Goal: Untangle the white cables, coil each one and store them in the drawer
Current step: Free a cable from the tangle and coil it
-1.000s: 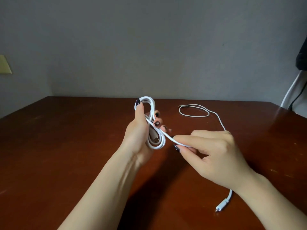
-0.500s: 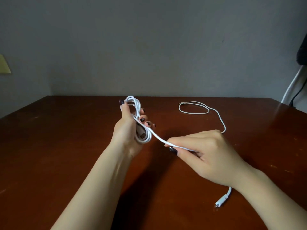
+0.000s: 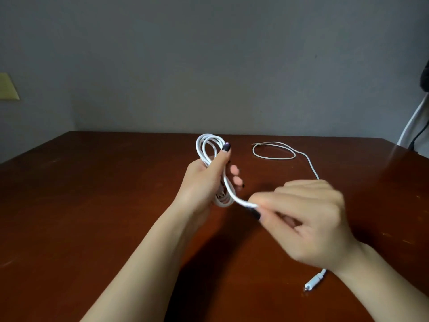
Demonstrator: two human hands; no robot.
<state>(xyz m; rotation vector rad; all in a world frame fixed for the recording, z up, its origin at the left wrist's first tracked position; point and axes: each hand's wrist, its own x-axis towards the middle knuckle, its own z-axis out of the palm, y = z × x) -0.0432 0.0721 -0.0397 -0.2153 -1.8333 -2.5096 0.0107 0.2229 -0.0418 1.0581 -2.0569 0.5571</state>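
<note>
We hold the coil (image 3: pixel 212 159) in our left hand (image 3: pixel 204 180), closed around it above the table (image 3: pixel 104 205). Our right hand (image 3: pixel 308 217) pinches its loose end. A second cable (image 3: pixel 274 151) lies on the brown wood near a grey wall (image 3: pixel 209 66).
</note>
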